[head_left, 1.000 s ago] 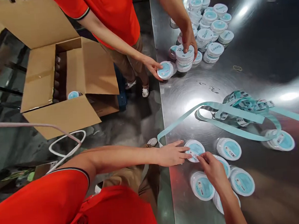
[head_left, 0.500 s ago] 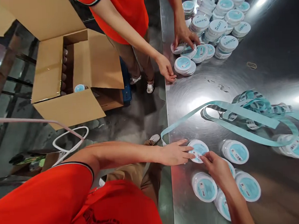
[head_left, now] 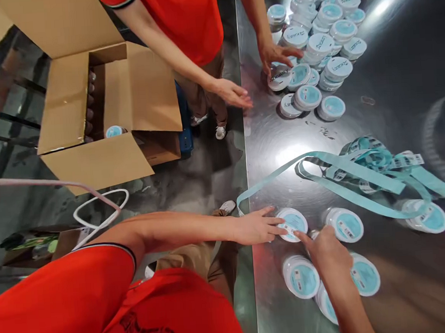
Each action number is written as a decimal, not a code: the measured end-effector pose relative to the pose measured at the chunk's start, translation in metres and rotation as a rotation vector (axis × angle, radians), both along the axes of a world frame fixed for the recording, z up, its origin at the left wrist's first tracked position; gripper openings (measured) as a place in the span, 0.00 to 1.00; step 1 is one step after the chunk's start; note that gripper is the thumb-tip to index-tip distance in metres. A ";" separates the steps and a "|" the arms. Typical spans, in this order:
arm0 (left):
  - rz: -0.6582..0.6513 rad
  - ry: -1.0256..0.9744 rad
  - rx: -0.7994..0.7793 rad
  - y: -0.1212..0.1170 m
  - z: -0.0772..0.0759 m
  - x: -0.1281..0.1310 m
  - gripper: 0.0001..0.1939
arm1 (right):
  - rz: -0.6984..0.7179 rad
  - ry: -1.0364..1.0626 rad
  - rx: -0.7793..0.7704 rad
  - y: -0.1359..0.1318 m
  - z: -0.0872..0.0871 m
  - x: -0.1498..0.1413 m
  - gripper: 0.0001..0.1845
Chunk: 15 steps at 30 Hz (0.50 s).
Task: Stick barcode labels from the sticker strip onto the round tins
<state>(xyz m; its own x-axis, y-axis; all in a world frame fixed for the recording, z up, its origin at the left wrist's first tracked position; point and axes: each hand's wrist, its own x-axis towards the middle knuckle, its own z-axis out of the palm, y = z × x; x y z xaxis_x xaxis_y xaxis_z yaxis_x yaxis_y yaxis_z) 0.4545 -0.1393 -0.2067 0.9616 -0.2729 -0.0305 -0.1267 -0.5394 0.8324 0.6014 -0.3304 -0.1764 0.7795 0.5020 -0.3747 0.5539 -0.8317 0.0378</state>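
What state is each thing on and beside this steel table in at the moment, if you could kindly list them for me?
Left hand: open, fingertips on the nearest labelled disc stack.
Nearest labelled disc stack: flat on the table, barcode label on top.
Right hand: index finger extended, other fingers curled.
Barcode label strip: loose, looped and tangled.
Cardboard box: flaps open.
Co-worker's hand: open, fingers spread.

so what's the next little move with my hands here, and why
Probably press the barcode sticker flat onto the round teal tub with the index finger of your right hand. Your left hand rests on that tub and steadies it, the right fingertip sits right beside the sticker, and the neighbouring tubs carry similar stickers on their tops.
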 end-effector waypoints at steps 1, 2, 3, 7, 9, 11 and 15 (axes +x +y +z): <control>-0.005 0.007 -0.025 0.005 0.002 0.001 0.16 | 0.018 -0.039 0.033 -0.002 0.001 -0.003 0.31; -0.005 0.012 -0.055 0.011 0.006 0.002 0.14 | 0.076 -0.057 0.099 -0.003 0.001 -0.008 0.31; 0.010 0.016 -0.089 0.018 0.010 0.002 0.11 | 0.165 -0.053 0.185 -0.002 0.000 -0.013 0.29; 0.203 0.000 -0.234 0.046 0.034 -0.004 0.06 | 0.348 -0.065 0.335 0.018 -0.014 -0.030 0.26; 0.306 0.031 -0.293 0.055 0.047 -0.011 0.08 | 0.244 -0.120 0.325 0.034 -0.020 -0.022 0.27; 0.371 0.122 -0.341 0.058 0.058 -0.018 0.11 | 0.102 -0.177 0.325 0.047 -0.021 -0.001 0.29; 0.427 0.441 -0.520 0.055 0.071 -0.022 0.14 | -0.090 -0.236 0.268 0.048 -0.014 0.046 0.30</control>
<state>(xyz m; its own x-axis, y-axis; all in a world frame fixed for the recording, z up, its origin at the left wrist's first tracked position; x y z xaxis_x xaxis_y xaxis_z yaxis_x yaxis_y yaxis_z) 0.4322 -0.0846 -0.1354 0.9152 0.0320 -0.4016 0.4017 0.0030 0.9157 0.6476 -0.2829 -0.1902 0.8741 0.4838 -0.0440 0.4804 -0.8742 -0.0704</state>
